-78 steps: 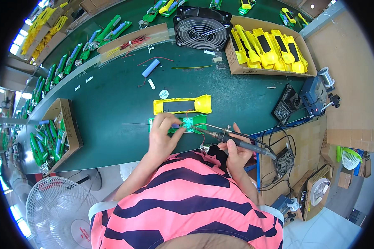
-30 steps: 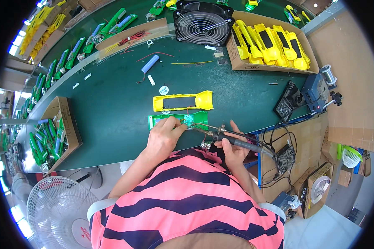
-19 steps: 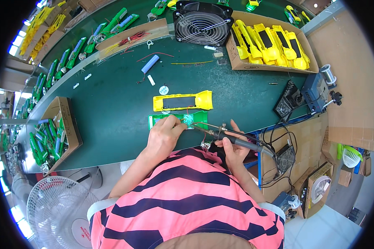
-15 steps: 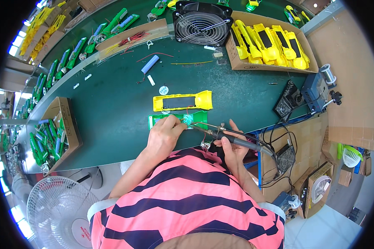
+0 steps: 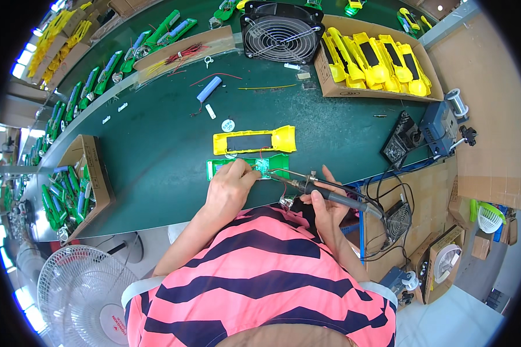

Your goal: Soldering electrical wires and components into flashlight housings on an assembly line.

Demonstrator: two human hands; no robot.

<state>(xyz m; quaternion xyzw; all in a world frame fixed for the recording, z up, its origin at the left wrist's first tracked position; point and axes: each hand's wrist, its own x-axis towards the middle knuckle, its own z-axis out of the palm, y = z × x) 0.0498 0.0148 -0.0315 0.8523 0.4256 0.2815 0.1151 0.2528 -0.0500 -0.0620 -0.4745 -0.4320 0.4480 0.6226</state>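
Observation:
A green circuit board (image 5: pixel 275 165) lies on the green bench near its front edge, just below a long yellow plastic housing (image 5: pixel 255 141). My left hand (image 5: pixel 228 188) rests on the board, fingertips pinching a thin wire against it. My right hand (image 5: pixel 324 202) grips a soldering iron (image 5: pixel 315 186) by its dark handle. The iron's metal tip points left and reaches the board beside my left fingers.
A cardboard box of yellow housings (image 5: pixel 382 61) and a black fan (image 5: pixel 282 32) stand at the back. A soldering station (image 5: pixel 443 124) sits right. A box of green parts (image 5: pixel 69 185) is on the left. A blue cylindrical cell (image 5: pixel 209 89) and loose wires lie mid-bench.
The view has shifted slightly. Both hands stay at the green board, with the iron tip held at the same spot beside my left fingers.

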